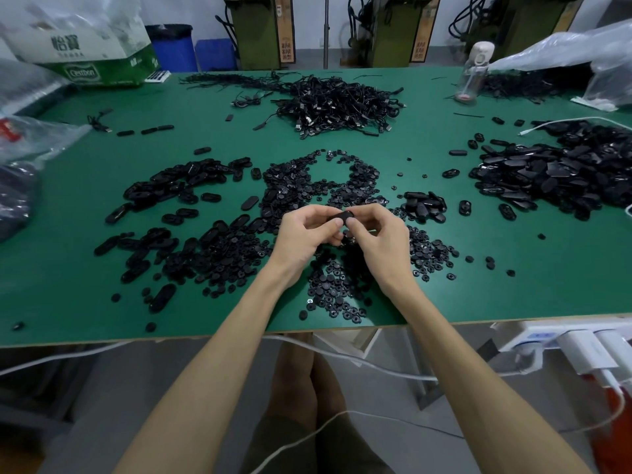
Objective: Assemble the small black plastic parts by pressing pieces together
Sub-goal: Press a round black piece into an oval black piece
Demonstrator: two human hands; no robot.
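Observation:
A small black plastic part (343, 217) is held between both hands just above the green table (85, 295), near its middle front. My left hand (304, 234) grips its left end with curled fingers and thumb. My right hand (378, 234) pinches its right end, thumb on top. Most of the part is hidden by my fingers. Under and around the hands lie several small round black discs (328, 289). Oval black shells (178, 186) are heaped to the left.
A large pile of oval black pieces (554, 179) lies at the right. A tangle of black cables (342, 100) sits at the back centre. Plastic bags (30, 138) and a carton (92, 46) stand at the left, a water bottle (473, 70) at the back right, a power strip (564, 340) at the front right edge.

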